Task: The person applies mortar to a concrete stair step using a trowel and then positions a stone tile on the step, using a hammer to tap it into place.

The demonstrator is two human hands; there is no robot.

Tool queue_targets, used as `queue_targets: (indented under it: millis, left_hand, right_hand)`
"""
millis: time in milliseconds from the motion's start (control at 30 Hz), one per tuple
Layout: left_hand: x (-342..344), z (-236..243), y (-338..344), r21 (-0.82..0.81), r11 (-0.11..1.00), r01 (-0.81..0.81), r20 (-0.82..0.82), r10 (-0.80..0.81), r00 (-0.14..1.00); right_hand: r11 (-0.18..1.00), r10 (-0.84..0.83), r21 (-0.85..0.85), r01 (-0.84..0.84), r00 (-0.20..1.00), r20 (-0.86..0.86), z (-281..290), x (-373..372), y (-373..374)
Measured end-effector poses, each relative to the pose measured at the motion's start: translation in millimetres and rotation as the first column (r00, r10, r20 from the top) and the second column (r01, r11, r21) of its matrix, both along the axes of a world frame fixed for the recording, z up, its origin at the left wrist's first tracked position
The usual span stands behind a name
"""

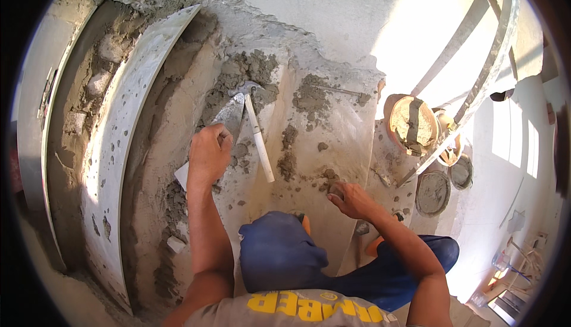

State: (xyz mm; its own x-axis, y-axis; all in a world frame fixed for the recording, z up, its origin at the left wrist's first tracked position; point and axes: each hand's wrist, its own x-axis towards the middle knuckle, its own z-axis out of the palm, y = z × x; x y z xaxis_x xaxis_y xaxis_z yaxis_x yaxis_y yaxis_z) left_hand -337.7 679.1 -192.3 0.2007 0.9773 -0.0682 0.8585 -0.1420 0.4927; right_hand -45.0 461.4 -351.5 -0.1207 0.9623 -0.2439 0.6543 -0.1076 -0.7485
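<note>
My left hand (210, 153) is closed over a pointed metal trowel (231, 112); its grey-smeared blade shows past my fingers, while the handle is hidden by my fist. Beside the blade lies a claw hammer (259, 142), its white handle toward me and its head by a heap of wet mortar (253, 65). Lower down on the right, my right hand (352, 201) has its fingers curled round a grey lump of mortar (336, 195), close to the dusty surface. A pale flat piece (182, 176) shows next to my left wrist.
Long pale slabs (128, 107) stand on the left with mortar between them. Right of the work surface are a bucket (410, 122), a round tub of grey mix (433, 193) and a long straight bar (437, 154). A thin rod (340, 90) lies toward the broken wall edge (285, 30).
</note>
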Motion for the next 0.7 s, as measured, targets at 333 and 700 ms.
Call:
queue_targets:
  millis: [333,700]
  left_hand:
    - [-17.2,-7.1,-12.9,-0.107,0.985,0.134,0.159,-0.116,0.980]
    - [128.4,-55.7,2.7,-0.489,0.408,0.772,0.052,-0.869,0.492]
  right_hand:
    - [0.965,-0.250,-0.190,0.181,0.852,-0.460,32.1,-139.2,161.5]
    - [0.913,-0.322,0.230,0.337,0.941,-0.100,95.9,24.6,62.2]
